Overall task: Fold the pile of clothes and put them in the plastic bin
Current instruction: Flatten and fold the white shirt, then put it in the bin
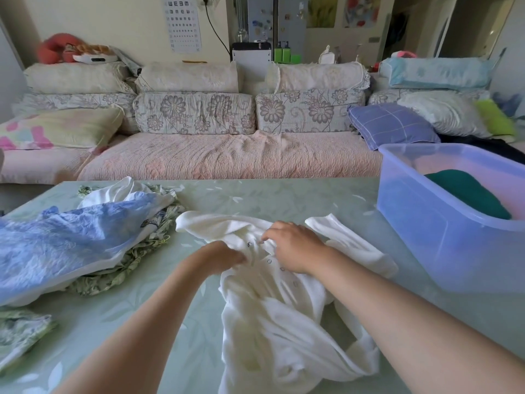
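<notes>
- We see the white garment (272,322) lying rumpled on the pale green table (284,200), in the middle, between the pile (85,240) and the plastic bin (454,240).
- Its long axis runs from the near table edge away toward the sofa (227,157); the sleeved upper end points away from us, with sleeves spread left and right.
- A row of snaps (282,269) slants down its front.
- Left hand (221,255): fingers curled into a bunch of fabric beside the snaps.
- Right hand (295,247): fingers bent, fingertips pinching the cloth at the top snaps.
- A dark green garment (468,191) lies inside the bin.
</notes>
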A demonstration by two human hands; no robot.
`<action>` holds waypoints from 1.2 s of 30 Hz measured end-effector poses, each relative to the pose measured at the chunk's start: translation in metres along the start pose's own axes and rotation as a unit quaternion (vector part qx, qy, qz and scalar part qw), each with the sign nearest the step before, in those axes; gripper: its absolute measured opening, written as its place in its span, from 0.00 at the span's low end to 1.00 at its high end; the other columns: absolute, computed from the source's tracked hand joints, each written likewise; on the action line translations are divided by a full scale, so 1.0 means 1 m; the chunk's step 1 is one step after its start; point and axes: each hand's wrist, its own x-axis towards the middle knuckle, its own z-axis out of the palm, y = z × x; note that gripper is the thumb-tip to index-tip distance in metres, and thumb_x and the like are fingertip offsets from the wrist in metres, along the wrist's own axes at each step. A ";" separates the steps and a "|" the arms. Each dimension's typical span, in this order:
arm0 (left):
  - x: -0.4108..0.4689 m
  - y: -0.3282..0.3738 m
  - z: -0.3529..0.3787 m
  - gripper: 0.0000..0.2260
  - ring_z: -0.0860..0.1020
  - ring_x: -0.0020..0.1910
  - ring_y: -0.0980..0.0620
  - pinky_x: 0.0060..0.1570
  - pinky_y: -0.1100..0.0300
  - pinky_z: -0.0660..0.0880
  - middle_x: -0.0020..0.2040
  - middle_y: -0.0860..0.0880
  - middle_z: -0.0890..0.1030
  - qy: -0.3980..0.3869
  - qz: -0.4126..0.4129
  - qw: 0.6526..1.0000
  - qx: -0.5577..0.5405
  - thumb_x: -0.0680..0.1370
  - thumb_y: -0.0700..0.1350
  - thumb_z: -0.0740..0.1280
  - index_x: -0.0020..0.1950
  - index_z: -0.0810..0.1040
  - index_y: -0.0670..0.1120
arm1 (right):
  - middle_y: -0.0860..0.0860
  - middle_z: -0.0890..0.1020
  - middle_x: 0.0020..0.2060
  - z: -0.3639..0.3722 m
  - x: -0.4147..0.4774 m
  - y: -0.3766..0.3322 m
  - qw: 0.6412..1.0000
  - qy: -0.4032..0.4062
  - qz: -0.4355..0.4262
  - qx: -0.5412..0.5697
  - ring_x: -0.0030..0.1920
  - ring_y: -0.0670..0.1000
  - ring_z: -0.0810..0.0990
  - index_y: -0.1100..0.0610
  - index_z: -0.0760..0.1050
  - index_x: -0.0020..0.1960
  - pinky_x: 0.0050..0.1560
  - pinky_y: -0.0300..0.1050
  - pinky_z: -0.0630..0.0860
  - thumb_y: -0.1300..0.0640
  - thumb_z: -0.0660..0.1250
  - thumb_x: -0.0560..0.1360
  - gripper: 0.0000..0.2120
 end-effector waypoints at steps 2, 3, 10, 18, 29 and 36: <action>0.006 0.002 0.000 0.13 0.78 0.55 0.42 0.51 0.54 0.73 0.55 0.40 0.80 0.069 0.001 0.996 -0.055 0.81 0.42 0.58 0.60 0.78 0.39 | 0.48 0.72 0.69 0.006 0.004 -0.010 0.998 -0.026 0.013 0.059 0.69 0.53 0.71 0.44 0.72 0.70 0.66 0.51 0.70 0.55 0.61 0.77 0.22; 0.010 0.000 -0.002 0.14 0.78 0.53 0.41 0.49 0.52 0.74 0.54 0.39 0.79 0.107 0.004 0.987 -0.117 0.81 0.40 0.57 0.62 0.77 0.39 | 0.49 0.73 0.69 0.007 0.005 -0.013 0.996 -0.042 0.021 0.069 0.69 0.53 0.71 0.43 0.71 0.71 0.66 0.51 0.71 0.53 0.62 0.77 0.22; 0.031 -0.050 -0.020 0.18 0.76 0.56 0.43 0.48 0.52 0.75 0.61 0.43 0.75 0.317 0.037 0.943 -0.091 0.78 0.40 0.66 0.67 0.71 0.47 | 0.48 0.71 0.72 0.008 0.004 0.003 0.981 -0.159 0.108 0.017 0.68 0.55 0.72 0.48 0.71 0.71 0.63 0.51 0.71 0.41 0.55 0.80 0.23; -0.011 0.001 0.005 0.23 0.77 0.56 0.57 0.57 0.63 0.74 0.56 0.58 0.79 -0.052 0.258 0.964 0.039 0.75 0.36 0.60 0.60 0.81 0.59 | 0.47 0.69 0.72 0.008 0.001 0.006 0.994 -0.089 0.056 0.025 0.73 0.52 0.67 0.45 0.71 0.71 0.72 0.53 0.64 0.46 0.60 0.78 0.22; -0.016 -0.044 -0.027 0.22 0.79 0.51 0.54 0.55 0.60 0.74 0.49 0.56 0.80 0.125 0.263 0.956 -0.029 0.75 0.30 0.62 0.41 0.82 0.58 | 0.46 0.48 0.81 0.007 -0.019 0.005 0.974 -0.213 0.076 0.032 0.80 0.54 0.54 0.38 0.50 0.80 0.76 0.55 0.57 0.35 0.59 0.78 0.34; -0.014 -0.088 -0.017 0.23 0.73 0.59 0.53 0.62 0.58 0.69 0.54 0.54 0.76 0.184 0.179 0.966 0.040 0.73 0.28 0.58 0.38 0.80 0.56 | 0.47 0.74 0.66 -0.004 -0.013 -0.018 0.994 -0.067 0.051 0.075 0.66 0.51 0.73 0.44 0.74 0.68 0.64 0.45 0.70 0.44 0.66 0.76 0.21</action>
